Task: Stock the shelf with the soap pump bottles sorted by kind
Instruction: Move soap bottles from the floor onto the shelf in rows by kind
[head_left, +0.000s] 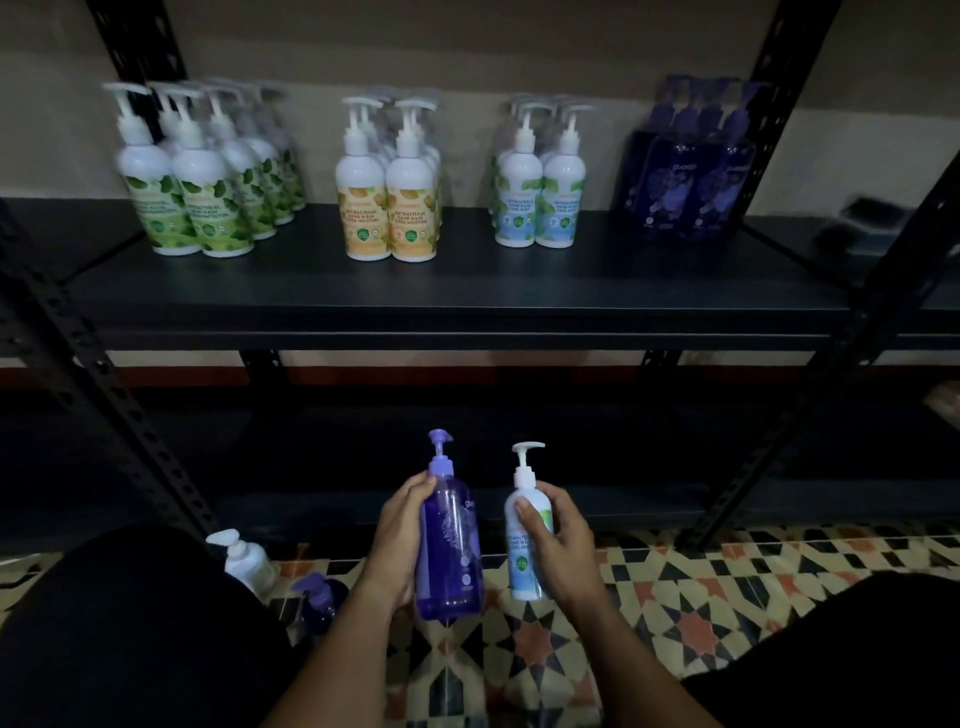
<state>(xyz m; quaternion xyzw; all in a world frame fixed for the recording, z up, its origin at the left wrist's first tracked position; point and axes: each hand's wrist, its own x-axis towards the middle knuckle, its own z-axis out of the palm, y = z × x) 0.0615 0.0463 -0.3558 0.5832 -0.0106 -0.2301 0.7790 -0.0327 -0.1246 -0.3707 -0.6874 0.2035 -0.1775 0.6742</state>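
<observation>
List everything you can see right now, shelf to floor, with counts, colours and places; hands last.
green-label bottles: white, several in rows, exact count hidden, shelf far left
orange-label bottles: white, two in front, more behind, shelf left of centre
blue-label bottles: white, two in front, more behind, shelf right of centre
purple bottles: several, blurred, shelf far right
shelf: one, black metal, a lower tier beneath
held purple bottle: one, clear purple, in the left hand
held blue-label bottle: one, white, in the right hand
white floor bottle: one, lower left
purple floor bottle: one, beside it
floor: patterned tiles
left hand: grips the purple bottle
right hand: grips the blue-label bottle
</observation>
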